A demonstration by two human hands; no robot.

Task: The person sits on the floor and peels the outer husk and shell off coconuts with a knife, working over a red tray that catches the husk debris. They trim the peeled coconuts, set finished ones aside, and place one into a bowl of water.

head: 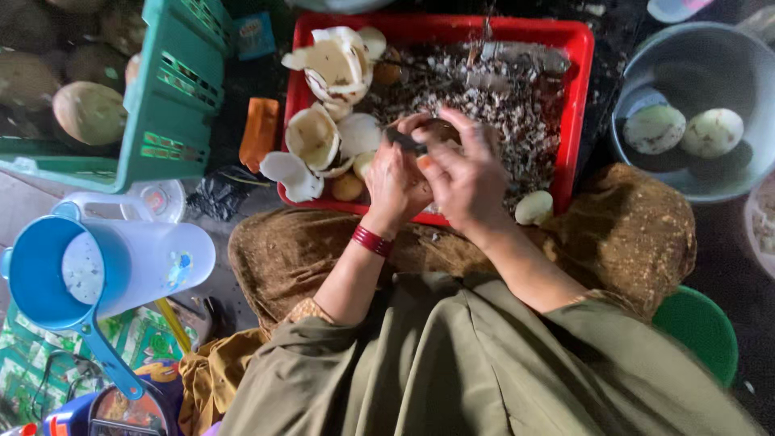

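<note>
Hard to see: the round brown thing [440, 129] is mostly hidden by fingers, so only a small brown bit shows at the top. I cannot tell what kind of fruit or nut it is.
Left hand: the left hand [393, 179] is curled tight around a dark blade tool [406, 142]. Only the tool's tip pokes out.
Right hand: the right hand [467, 179] is wrapped around the round brown thing and holds it over the red tray [578, 105].
Wrist: 1 red bangle [372, 241] sits on the left wrist.
Red tray: it holds a big pile of small grey and brown peel bits [492, 105], too many to count. About 6 white shell pieces [323, 121] are stacked at its left end. 1 small pale peeled ball [534, 207] lies at its near edge.
Grey bowl: the grey bowl [686, 182] is partly cut off at the right. It has 2 pale green-white balls [682, 129] inside, side by side.
Green crate: the green crate [173, 97] holds big brownish round fruits [89, 111]. Some are cut off at the picture's edge, so I cannot count them.
Jug: 1 white jug [153, 258] with a blue rim lies on its side near the left knee.
Green stool: only a piece of 1 green stool [702, 327] shows at the right.
</note>
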